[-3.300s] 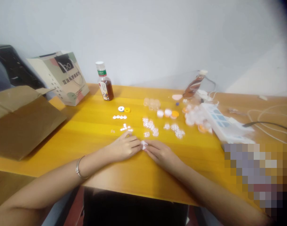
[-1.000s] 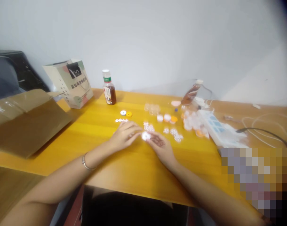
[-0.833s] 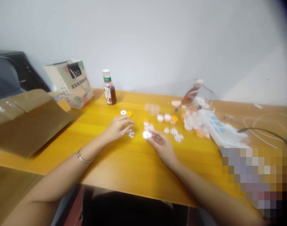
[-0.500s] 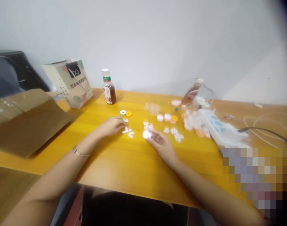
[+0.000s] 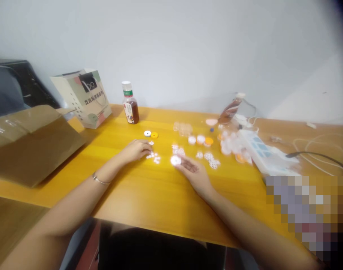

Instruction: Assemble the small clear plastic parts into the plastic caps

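Observation:
Between the thumb and fingers of my right hand (image 5: 193, 172) is a white round disc (image 5: 175, 160) with a small mark at its centre, held just above the table. My left hand (image 5: 137, 150) reaches over the table with its fingers curled down and close together. Its fingertips are at the edge of a group of small white pieces (image 5: 154, 157); whether they pinch one is hidden. Behind that hand lie a white disc (image 5: 147, 133) and a yellow disc (image 5: 154, 135), side by side. White pieces with holes (image 5: 178, 150) lie just beyond the held disc.
More holed white pieces (image 5: 211, 160), white caps (image 5: 200, 139) and clear round parts (image 5: 182, 129) are on the right. Farther out stand a bottle (image 5: 131, 108), a tilted bottle (image 5: 230, 109), a paper bag (image 5: 89, 101), a cardboard box (image 5: 39, 146) and a white packet (image 5: 261, 150).
My left hand has shifted very slightly, its fingertips now closer to the small white pieces. The right hand keeps hold of the white disc in nearly the same place.

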`<act>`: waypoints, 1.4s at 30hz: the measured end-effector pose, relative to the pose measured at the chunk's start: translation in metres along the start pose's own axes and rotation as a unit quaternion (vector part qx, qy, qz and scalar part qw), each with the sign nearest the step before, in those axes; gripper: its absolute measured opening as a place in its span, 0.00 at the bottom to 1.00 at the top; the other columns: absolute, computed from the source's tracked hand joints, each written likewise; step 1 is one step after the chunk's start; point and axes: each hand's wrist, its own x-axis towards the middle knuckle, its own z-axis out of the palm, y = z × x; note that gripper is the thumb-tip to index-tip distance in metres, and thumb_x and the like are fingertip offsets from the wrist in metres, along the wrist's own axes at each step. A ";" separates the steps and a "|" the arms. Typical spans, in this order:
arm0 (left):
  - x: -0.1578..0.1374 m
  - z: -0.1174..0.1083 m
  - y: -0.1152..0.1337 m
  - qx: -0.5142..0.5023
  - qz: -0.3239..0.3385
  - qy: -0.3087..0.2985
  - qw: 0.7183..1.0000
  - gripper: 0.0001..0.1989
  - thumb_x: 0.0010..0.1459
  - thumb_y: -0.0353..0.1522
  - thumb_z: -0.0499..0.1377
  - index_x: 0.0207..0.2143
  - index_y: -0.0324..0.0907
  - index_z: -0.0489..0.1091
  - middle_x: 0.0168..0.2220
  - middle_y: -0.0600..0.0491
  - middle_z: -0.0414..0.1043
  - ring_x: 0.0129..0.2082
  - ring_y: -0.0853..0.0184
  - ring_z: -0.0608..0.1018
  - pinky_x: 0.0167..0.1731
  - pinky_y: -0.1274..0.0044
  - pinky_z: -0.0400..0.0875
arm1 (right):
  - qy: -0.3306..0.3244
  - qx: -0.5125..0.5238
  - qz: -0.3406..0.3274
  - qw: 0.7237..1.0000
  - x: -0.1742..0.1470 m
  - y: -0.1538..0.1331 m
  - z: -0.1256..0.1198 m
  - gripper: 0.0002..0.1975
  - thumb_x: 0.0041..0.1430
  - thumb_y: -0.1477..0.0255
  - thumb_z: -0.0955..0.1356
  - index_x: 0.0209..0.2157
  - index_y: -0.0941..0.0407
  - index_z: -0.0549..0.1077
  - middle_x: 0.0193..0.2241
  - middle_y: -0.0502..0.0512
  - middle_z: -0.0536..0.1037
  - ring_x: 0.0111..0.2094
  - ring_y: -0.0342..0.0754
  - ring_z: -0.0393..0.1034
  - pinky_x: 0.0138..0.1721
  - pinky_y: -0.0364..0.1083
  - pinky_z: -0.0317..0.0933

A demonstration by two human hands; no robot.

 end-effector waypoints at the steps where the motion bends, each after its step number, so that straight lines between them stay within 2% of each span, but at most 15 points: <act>1: 0.000 0.000 0.000 0.001 -0.001 0.004 1.000 0.09 0.56 0.33 0.52 0.34 0.42 0.72 0.35 0.51 0.71 0.34 0.69 0.72 0.36 0.80 0.63 | -0.002 0.004 0.000 1.000 0.000 0.000 0.000 0.20 0.45 0.72 0.70 0.44 0.54 0.70 0.35 0.52 0.77 0.38 0.45 0.71 0.46 0.48 0.63; 6: 0.002 0.002 0.000 0.024 0.017 0.003 1.000 0.10 0.57 0.34 0.51 0.34 0.41 0.71 0.33 0.52 0.71 0.32 0.69 0.72 0.34 0.79 0.61 | -0.011 0.009 -0.004 1.000 0.000 -0.002 0.000 0.19 0.45 0.72 0.70 0.42 0.53 0.71 0.35 0.51 0.77 0.37 0.44 0.70 0.46 0.47 0.63; 13: 0.003 0.000 0.001 0.141 0.062 -0.008 0.988 0.13 0.60 0.36 0.48 0.34 0.43 0.70 0.34 0.53 0.71 0.33 0.69 0.71 0.33 0.76 0.55 | -0.028 0.008 -0.014 0.999 0.000 -0.002 0.000 0.18 0.45 0.73 0.70 0.41 0.53 0.71 0.37 0.52 0.76 0.37 0.43 0.70 0.46 0.46 0.63; 17: 0.001 -0.002 0.004 0.169 0.073 -0.009 0.983 0.14 0.61 0.36 0.46 0.34 0.42 0.70 0.33 0.53 0.71 0.32 0.69 0.71 0.34 0.75 0.54 | -0.031 0.013 -0.009 0.999 0.000 -0.002 0.000 0.17 0.45 0.73 0.70 0.41 0.53 0.71 0.37 0.51 0.76 0.38 0.43 0.70 0.46 0.46 0.62; 20: 0.000 -0.004 0.004 0.146 0.059 -0.004 0.987 0.13 0.60 0.37 0.47 0.35 0.43 0.70 0.33 0.53 0.72 0.33 0.69 0.71 0.33 0.76 0.55 | -0.033 0.014 -0.008 0.999 0.000 -0.001 0.000 0.17 0.45 0.72 0.70 0.41 0.53 0.71 0.37 0.51 0.76 0.38 0.43 0.69 0.46 0.47 0.62; 24: 0.000 -0.003 -0.002 0.067 0.052 -0.003 0.996 0.11 0.60 0.35 0.49 0.40 0.45 0.69 0.37 0.53 0.71 0.36 0.69 0.72 0.34 0.78 0.59 | -0.037 0.007 -0.011 0.999 0.000 -0.001 -0.001 0.17 0.46 0.72 0.69 0.41 0.53 0.71 0.37 0.52 0.76 0.38 0.43 0.69 0.46 0.47 0.62; 28: 0.001 0.004 -0.011 -0.012 0.057 -0.001 0.998 0.11 0.59 0.35 0.50 0.37 0.43 0.71 0.37 0.51 0.70 0.34 0.70 0.72 0.36 0.79 0.62 | -0.039 -0.005 -0.012 0.999 0.000 0.000 -0.001 0.17 0.46 0.72 0.69 0.41 0.53 0.71 0.37 0.51 0.76 0.36 0.43 0.69 0.45 0.46 0.63; 30: 0.002 0.005 -0.012 -0.016 0.053 0.001 0.998 0.12 0.59 0.36 0.50 0.35 0.42 0.71 0.37 0.51 0.70 0.34 0.70 0.72 0.35 0.80 0.62 | -0.038 -0.005 -0.011 0.999 0.000 0.000 0.000 0.17 0.46 0.72 0.70 0.41 0.53 0.71 0.36 0.51 0.76 0.36 0.42 0.69 0.44 0.46 0.63; 37: 0.004 0.001 0.002 0.151 0.064 -0.008 0.986 0.14 0.60 0.36 0.47 0.34 0.43 0.70 0.33 0.52 0.71 0.32 0.69 0.71 0.33 0.77 0.57 | -0.042 0.002 -0.012 0.999 -0.001 -0.002 0.001 0.17 0.46 0.72 0.69 0.41 0.53 0.71 0.38 0.52 0.76 0.37 0.43 0.69 0.46 0.46 0.62; 42: 0.006 0.000 0.003 0.196 0.089 -0.020 0.976 0.13 0.60 0.35 0.47 0.33 0.42 0.70 0.31 0.52 0.71 0.31 0.69 0.71 0.32 0.76 0.55 | -0.041 -0.004 -0.009 0.999 -0.001 -0.003 0.001 0.17 0.45 0.72 0.69 0.40 0.54 0.71 0.37 0.52 0.76 0.37 0.43 0.70 0.45 0.46 0.63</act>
